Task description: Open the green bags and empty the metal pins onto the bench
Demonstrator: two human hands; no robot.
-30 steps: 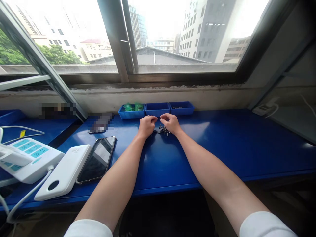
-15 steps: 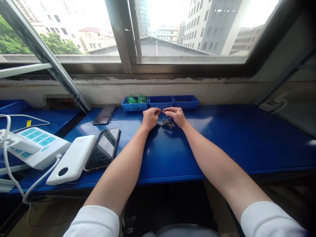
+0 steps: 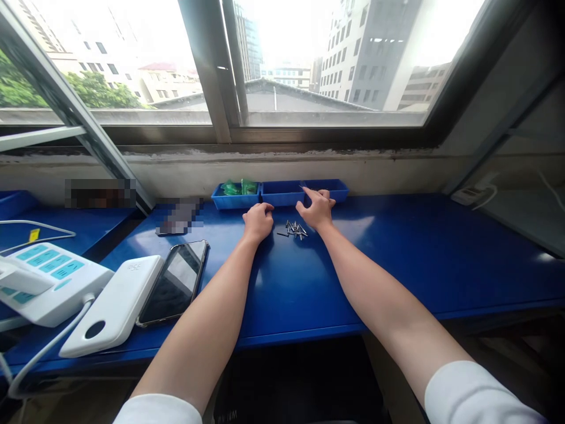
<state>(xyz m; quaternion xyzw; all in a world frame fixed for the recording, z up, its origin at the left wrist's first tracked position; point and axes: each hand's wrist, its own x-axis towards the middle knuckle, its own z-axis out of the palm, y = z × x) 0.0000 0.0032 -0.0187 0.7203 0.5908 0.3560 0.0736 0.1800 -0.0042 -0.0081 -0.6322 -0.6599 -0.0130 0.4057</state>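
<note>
A small pile of dark screws point(image 3: 295, 229) lies on the blue bench point(image 3: 397, 259) between my hands. My left hand point(image 3: 258, 221) rests on the bench just left of the pile with its fingers curled in; what is inside them is hidden. My right hand point(image 3: 315, 209) reaches over the front edge of the row of blue trays, and a thin screw point(image 3: 302, 188) sticks out of its pinched fingertips over the seam between the middle tray point(image 3: 282, 200) and the right tray point(image 3: 338, 191). The left tray point(image 3: 220, 205) holds green pieces point(image 3: 238, 189).
A black phone point(image 3: 174, 282), a white power bank point(image 3: 117, 306) and a white power strip point(image 3: 48, 282) with its cable lie at the left of the bench. A blurred flat object point(image 3: 180, 217) sits near the trays. The window sill and wall run right behind the trays.
My hands have come apart. The right hand has moved away from the left and forward to the trays with the screw, while the left hand has dropped onto the bench.
</note>
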